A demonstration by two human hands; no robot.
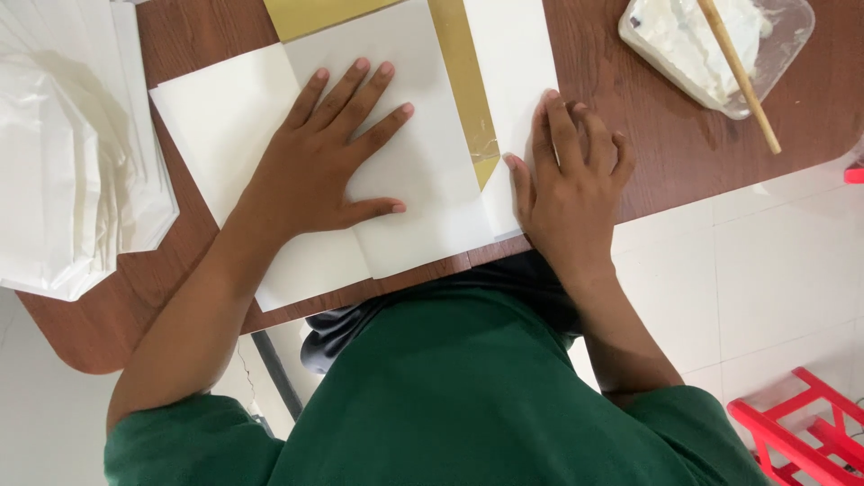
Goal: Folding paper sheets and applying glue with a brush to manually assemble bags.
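My left hand (328, 153) lies flat with fingers spread on a white folded paper flap (432, 171) in the middle of the wooden table (675, 144). Under and beside that flap shows a gold sheet (461, 76), with another white flap (513, 54) to its right and one (220, 121) to its left. My right hand (571, 180) presses with curled fingers on the lower edge of the right flap, next to the gold strip. Neither hand grips anything.
A stack of white folded papers (72, 153) lies at the table's left end. A clear plastic tub of white paste (711, 45) with a wooden stick (738, 72) stands at the back right. A red stool (801, 432) stands on the white tiled floor at lower right.
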